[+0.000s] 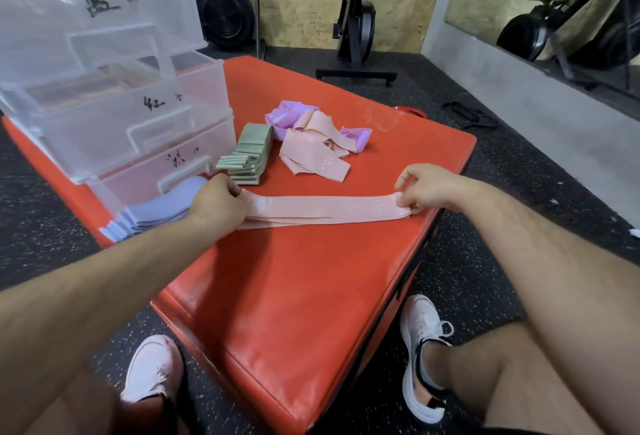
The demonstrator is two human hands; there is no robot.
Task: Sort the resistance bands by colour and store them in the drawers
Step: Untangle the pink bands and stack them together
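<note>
Both hands pinch the ends of a folded pink band laid flat on the red mat.

The left hand [219, 202] curls its fingers over one end of the pink band [322, 210]; the right hand [426, 188] nips the other end between thumb and fingertips. Just beside the left hand lie a blue stack [157, 211] and a green stack [248, 156]. Farther off, loose pink bands [313, 150] lie on top of purple bands [286, 114]. The clear drawers [121, 112] stand at the left on the mat [294, 296], the middle one pulled out.
</note>
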